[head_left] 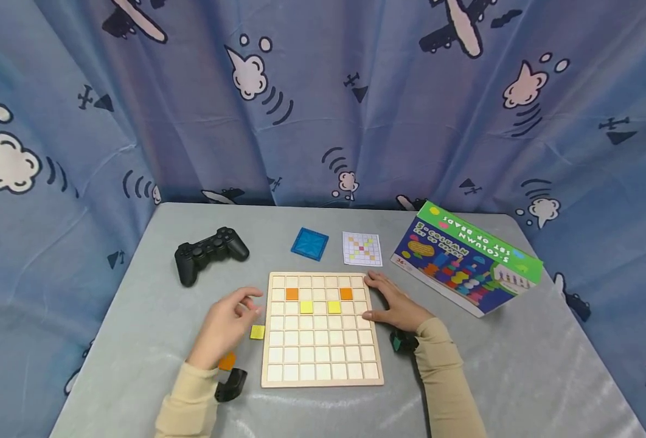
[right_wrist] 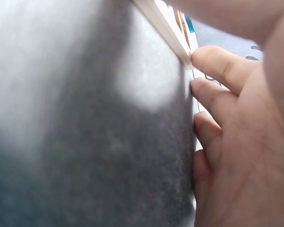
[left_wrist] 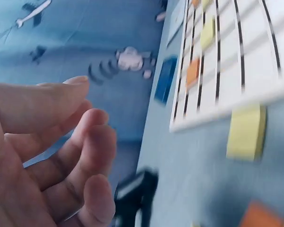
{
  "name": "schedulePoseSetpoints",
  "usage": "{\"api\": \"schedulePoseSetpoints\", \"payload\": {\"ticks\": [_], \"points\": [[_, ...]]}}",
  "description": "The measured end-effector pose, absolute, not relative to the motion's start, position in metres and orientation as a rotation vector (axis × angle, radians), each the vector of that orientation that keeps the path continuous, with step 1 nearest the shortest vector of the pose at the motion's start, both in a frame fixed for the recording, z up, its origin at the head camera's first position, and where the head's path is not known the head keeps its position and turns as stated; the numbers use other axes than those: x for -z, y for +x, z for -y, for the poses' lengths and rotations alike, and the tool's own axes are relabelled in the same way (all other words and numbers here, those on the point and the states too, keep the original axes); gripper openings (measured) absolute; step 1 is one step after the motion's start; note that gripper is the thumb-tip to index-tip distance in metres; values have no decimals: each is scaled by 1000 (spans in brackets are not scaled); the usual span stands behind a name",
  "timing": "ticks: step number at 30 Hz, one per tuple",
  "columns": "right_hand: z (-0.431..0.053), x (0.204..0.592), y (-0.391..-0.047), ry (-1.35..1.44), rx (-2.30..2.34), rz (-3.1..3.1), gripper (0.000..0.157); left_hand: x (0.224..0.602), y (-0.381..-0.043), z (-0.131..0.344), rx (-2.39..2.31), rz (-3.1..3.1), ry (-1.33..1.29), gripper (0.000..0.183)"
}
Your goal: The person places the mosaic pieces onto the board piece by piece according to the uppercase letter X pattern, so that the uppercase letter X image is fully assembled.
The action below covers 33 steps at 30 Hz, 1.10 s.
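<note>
A wooden grid board (head_left: 321, 386) lies flat in the middle of the table. Two orange tiles (head_left: 292, 294) and two yellow tiles (head_left: 306, 307) sit in its upper squares. Beside the board's left edge, my left hand (head_left: 225, 325) hovers with loosely bent fingers and nothing between them. A loose yellow tile (left_wrist: 246, 132) lies on the table just off that edge, and loose orange (head_left: 227, 361) shows partly behind the left wrist. At the opposite edge my right hand (head_left: 396, 304) rests, its thumb on the rim and an index fingertip (right_wrist: 206, 56) at the far corner.
Behind the board lie a blue square packet (head_left: 309, 244) and a small card (head_left: 362, 249) with a coloured grid pattern. A black game controller (head_left: 210, 252) is at the back left. The colourful bead-set box (head_left: 465, 261) stands back right, before a blue curtain (head_left: 312, 121).
</note>
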State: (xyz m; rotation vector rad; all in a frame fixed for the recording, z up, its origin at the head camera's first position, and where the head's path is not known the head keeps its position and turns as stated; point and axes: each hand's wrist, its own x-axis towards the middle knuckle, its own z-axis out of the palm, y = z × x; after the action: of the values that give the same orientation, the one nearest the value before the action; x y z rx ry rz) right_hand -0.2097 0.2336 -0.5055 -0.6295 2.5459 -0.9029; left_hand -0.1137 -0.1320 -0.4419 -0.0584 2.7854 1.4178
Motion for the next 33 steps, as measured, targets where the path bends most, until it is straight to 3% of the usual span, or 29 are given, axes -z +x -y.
{"api": "schedulePoseSetpoints", "payload": {"ticks": [10, 20, 33], "points": [[-230, 503, -211, -628, 910, -2550, 85, 463, -89, 191, -1346, -2686, -381, 34], [-231, 503, -211, -606, 883, -2546, 87, 498, -98, 201, -1227, -2747, -436, 44], [-231, 505, -207, -580, 909, -2548, 87, 515, -96, 212, -1301, -2772, -548, 40]]}}
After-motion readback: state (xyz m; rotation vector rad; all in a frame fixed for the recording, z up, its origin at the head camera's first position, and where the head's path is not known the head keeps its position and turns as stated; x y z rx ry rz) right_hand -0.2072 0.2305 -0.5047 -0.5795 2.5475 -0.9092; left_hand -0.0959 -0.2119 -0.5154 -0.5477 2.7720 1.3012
